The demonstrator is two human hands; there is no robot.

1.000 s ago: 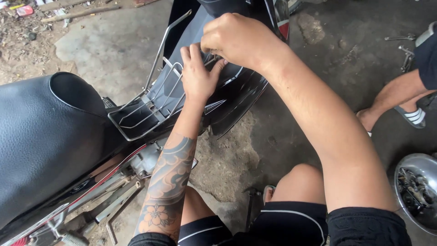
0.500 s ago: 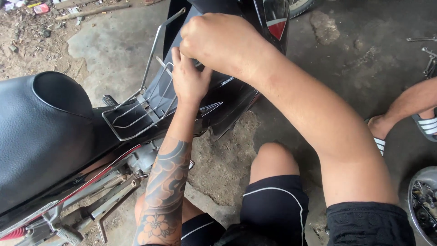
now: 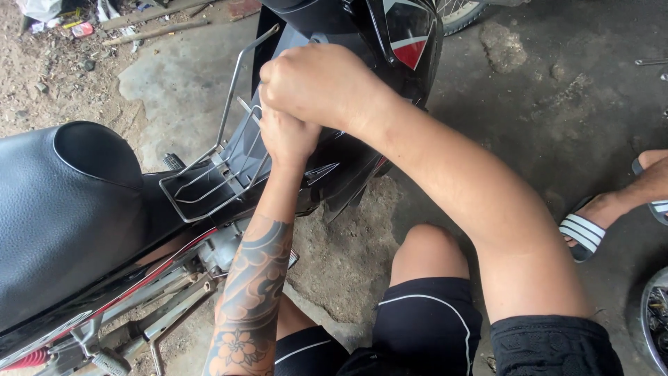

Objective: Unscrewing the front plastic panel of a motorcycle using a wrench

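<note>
Both hands have drawn closer together since half a second ago: the left hand [image 3: 289, 136], then spread flat on the panel, is now curled beneath the right hand [image 3: 320, 87]. Nearest the camera sit the person's knees in black shorts [image 3: 424, 320] at 6 o'clock, with the tattooed left forearm rising from them. The left fingers are bent tight against the black motorcycle body panel [image 3: 348, 163]; whether they pinch anything is hidden. Just above, the right hand is clenched in a fist, touching the left, its contents unseen. A wire luggage rack [image 3: 209, 181] lies at 9 o'clock beside the black seat [image 3: 62, 209]. Cracked concrete floor [image 3: 557, 104] spreads beyond, with another person's sandalled foot [image 3: 591, 223] at 3 o'clock.
</note>
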